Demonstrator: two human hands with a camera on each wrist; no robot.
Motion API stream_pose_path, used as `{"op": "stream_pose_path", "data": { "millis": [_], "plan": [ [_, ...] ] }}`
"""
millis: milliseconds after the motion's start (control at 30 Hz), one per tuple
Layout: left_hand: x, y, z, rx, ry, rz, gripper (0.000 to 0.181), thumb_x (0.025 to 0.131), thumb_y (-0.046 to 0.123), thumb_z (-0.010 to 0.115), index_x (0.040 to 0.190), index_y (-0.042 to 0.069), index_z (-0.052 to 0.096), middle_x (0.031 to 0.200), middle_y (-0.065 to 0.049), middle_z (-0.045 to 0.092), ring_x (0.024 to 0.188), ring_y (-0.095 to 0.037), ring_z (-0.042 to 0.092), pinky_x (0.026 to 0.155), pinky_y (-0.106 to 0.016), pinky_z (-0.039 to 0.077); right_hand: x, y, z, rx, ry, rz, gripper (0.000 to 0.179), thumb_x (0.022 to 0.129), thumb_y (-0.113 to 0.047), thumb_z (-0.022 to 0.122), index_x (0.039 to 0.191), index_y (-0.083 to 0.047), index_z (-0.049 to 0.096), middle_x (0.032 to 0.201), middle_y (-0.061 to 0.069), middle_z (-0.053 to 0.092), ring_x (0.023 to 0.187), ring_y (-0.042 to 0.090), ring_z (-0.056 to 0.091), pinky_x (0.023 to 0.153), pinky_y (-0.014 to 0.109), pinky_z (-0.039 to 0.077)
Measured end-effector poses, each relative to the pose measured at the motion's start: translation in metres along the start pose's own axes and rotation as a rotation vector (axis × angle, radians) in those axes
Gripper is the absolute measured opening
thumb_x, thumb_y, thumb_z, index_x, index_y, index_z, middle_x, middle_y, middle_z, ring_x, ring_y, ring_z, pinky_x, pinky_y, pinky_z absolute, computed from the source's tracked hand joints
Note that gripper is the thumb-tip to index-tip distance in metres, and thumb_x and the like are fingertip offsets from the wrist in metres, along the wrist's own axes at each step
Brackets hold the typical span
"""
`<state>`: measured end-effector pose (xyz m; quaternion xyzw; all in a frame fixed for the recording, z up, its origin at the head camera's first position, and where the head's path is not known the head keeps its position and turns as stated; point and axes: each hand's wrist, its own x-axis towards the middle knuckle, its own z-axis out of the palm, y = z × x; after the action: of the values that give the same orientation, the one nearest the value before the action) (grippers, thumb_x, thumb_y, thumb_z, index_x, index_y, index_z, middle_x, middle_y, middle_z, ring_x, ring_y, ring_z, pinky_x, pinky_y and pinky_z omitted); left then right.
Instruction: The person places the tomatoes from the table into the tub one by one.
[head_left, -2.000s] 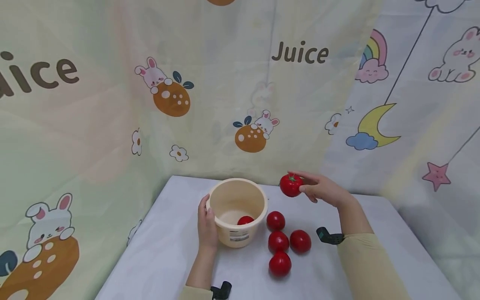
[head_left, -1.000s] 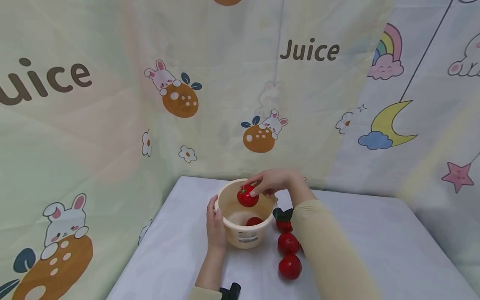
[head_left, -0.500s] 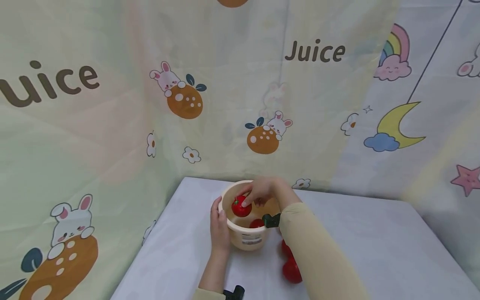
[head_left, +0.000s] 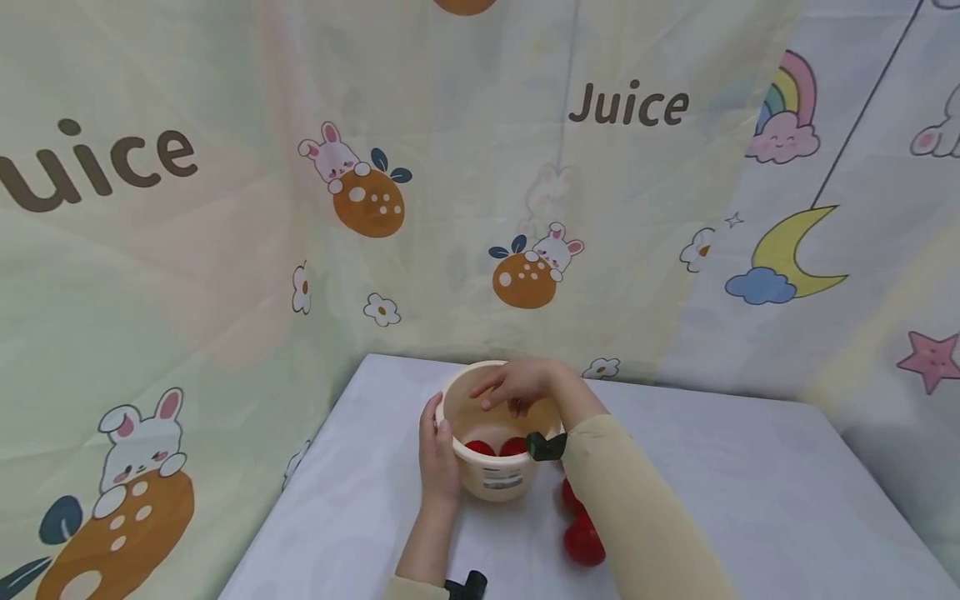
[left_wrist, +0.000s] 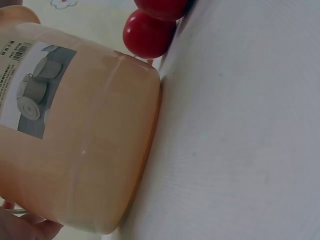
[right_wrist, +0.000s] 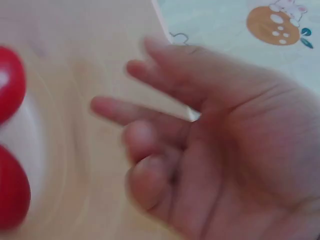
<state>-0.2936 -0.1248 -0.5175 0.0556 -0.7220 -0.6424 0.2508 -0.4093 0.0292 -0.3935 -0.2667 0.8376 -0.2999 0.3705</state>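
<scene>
A cream plastic bucket (head_left: 468, 482) stands on the white table, a printed label on its near side. My left hand (head_left: 439, 462) holds the bucket's left side, thumb near the rim. Inside lie two red tomatoes, a left one (head_left: 480, 448) and a right one (head_left: 514, 447), side by side at the bottom. Over the bucket's mouth is my right hand (head_left: 521, 385), with nothing in it. The right wrist view shows its fingers (right_wrist: 142, 110) spread and loosely bent, apart from the two tomatoes at the left edge.
On the table (head_left: 697, 475), right of the bucket, lie more tomatoes (head_left: 584, 542), partly hidden by the right sleeve (head_left: 637, 500). The left wrist view shows a tomato (left_wrist: 147, 34) close beside the bucket. A printed cloth (head_left: 420, 275) hangs behind the table.
My right hand has carried a tomato from the right into the bucket and let it go; it now lies beside the first one. The left hand has stayed on the bucket.
</scene>
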Motion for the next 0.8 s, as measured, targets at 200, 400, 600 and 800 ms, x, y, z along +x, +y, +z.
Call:
{"op": "stream_pose_path", "data": {
  "millis": [200, 400, 600, 800],
  "plan": [
    [0.0, 0.002, 0.0, 0.003, 0.0, 0.019, 0.043, 0.095, 0.038, 0.033, 0.138, 0.033, 0.033, 0.139, 0.015, 0.038, 0.127, -0.014, 0.04, 0.1, -0.052, 0.04, -0.039, 0.006, -0.013, -0.016, 0.143, -0.065, 0.035, 0.086, -0.04, 0.059, 0.12, -0.037, 0.057, 0.113, 0.007, 0.062, 0.058, 0.022, 0.05, 0.056, 0.03, 0.049],
    [-0.002, 0.003, -0.003, -0.018, 0.006, 0.023, 0.042, 0.095, 0.034, 0.033, 0.137, 0.036, 0.034, 0.14, 0.013, 0.039, 0.126, -0.016, 0.042, 0.102, -0.05, 0.039, -0.08, 0.031, -0.024, 0.04, 0.211, -0.07, 0.034, 0.088, -0.039, 0.056, 0.122, -0.039, 0.055, 0.118, -0.005, 0.062, 0.059, 0.023, 0.054, 0.056, 0.033, 0.052],
    [-0.003, -0.003, 0.0, -0.045, -0.004, 0.034, 0.041, 0.095, 0.032, 0.034, 0.136, 0.039, 0.034, 0.138, 0.015, 0.04, 0.125, -0.015, 0.044, 0.101, -0.049, 0.04, -0.113, 0.063, -0.015, 0.095, 0.333, -0.048, 0.041, 0.083, -0.048, 0.059, 0.123, -0.044, 0.051, 0.12, -0.008, 0.059, 0.063, 0.026, 0.058, 0.059, 0.035, 0.052],
    [-0.004, -0.004, -0.001, -0.055, -0.022, 0.022, 0.041, 0.095, 0.036, 0.033, 0.136, 0.04, 0.033, 0.139, 0.016, 0.039, 0.126, -0.016, 0.042, 0.101, -0.05, 0.04, -0.142, 0.095, 0.006, 0.145, 0.447, -0.008, 0.044, 0.081, -0.053, 0.059, 0.123, -0.049, 0.047, 0.124, -0.012, 0.054, 0.065, 0.028, 0.059, 0.067, 0.036, 0.05]
  ]
}}
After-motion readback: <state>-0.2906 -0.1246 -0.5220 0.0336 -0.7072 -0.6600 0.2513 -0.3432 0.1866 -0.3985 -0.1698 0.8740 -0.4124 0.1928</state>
